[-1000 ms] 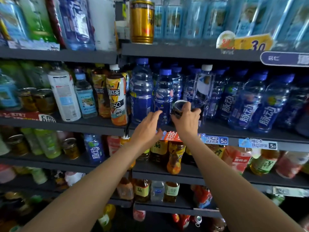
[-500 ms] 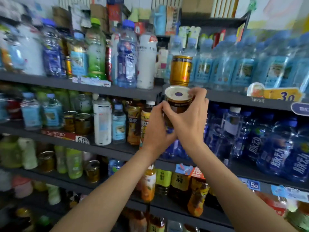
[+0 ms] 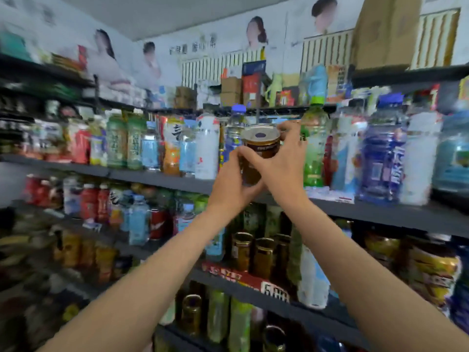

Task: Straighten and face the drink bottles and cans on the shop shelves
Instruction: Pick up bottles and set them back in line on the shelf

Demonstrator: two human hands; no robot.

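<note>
Both hands gripped one brown can (image 3: 261, 151) upright at upper-shelf (image 3: 162, 177) height: left hand (image 3: 234, 185) cupped its base, right hand (image 3: 285, 161) wrapped its side, probably steadying it for placing label-forward.

A small shop is shown, stocked mainly with drinks. Dark shelves (image 3: 162, 177) are seen running along the wall in several tiers, each packed with rows of plastic bottles (image 3: 206, 148) and, lower down, gold-lidded cans (image 3: 242, 251), and a red price strip (image 3: 243, 279) is fixed to the front edge of one shelf. Cardboard boxes (image 3: 383, 31) and further packaged goods are stacked on the topmost level, and advertising posters (image 3: 106, 57) showing people are pasted on the wall above, as is usual in a convenience store.
</note>
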